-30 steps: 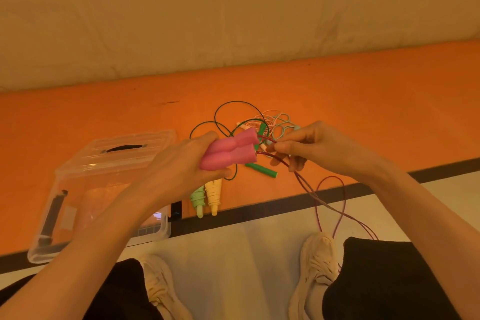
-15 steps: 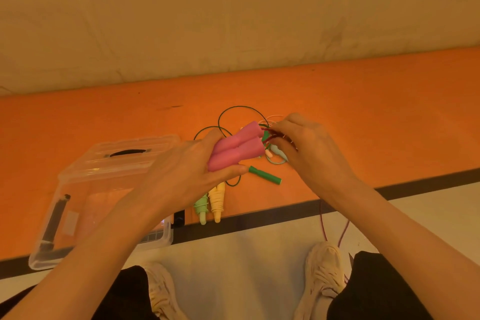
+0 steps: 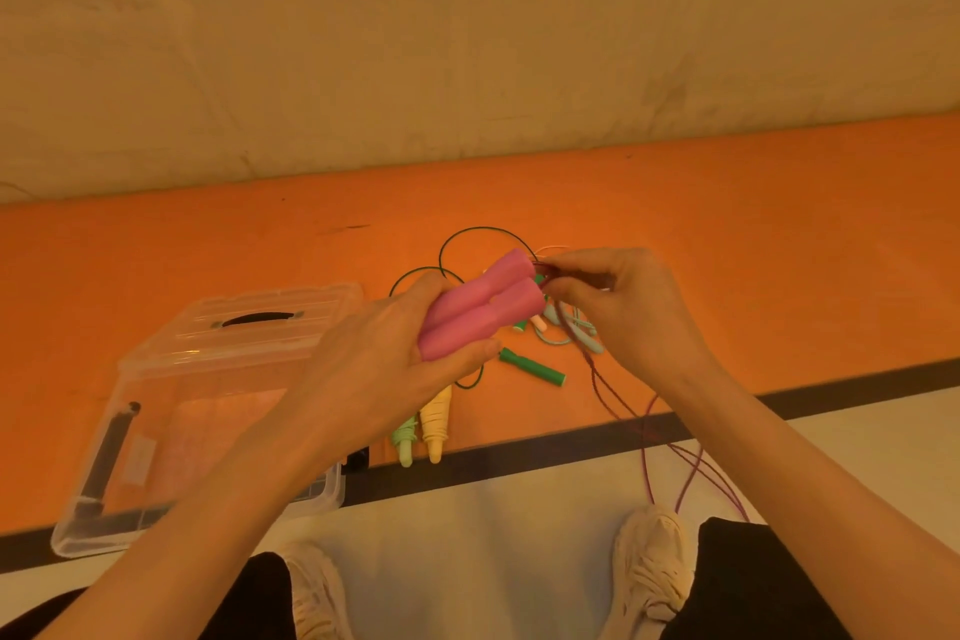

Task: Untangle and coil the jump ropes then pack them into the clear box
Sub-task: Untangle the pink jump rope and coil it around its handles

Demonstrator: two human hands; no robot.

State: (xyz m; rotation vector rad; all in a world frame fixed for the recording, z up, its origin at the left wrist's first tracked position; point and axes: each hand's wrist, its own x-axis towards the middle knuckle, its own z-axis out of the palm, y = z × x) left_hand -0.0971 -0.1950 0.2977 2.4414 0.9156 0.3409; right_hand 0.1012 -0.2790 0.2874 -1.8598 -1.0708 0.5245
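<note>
Left hand (image 3: 384, 369): fingers curled round two pink handles (image 3: 483, 309) held side by side, tips toward 2 o'clock
Right hand (image 3: 623, 307): pinches the purple cord (image 3: 597, 379) at the handle tips; cord hangs toward 5 o'clock
Clear box (image 3: 218, 327): at 9 o'clock on the orange mat (image 3: 727, 250); lid on
Other ropes (image 3: 535, 372): tangled at 12 o'clock beyond the hands; green and yellow handles (image 3: 423, 429) at 6 o'clock
</note>
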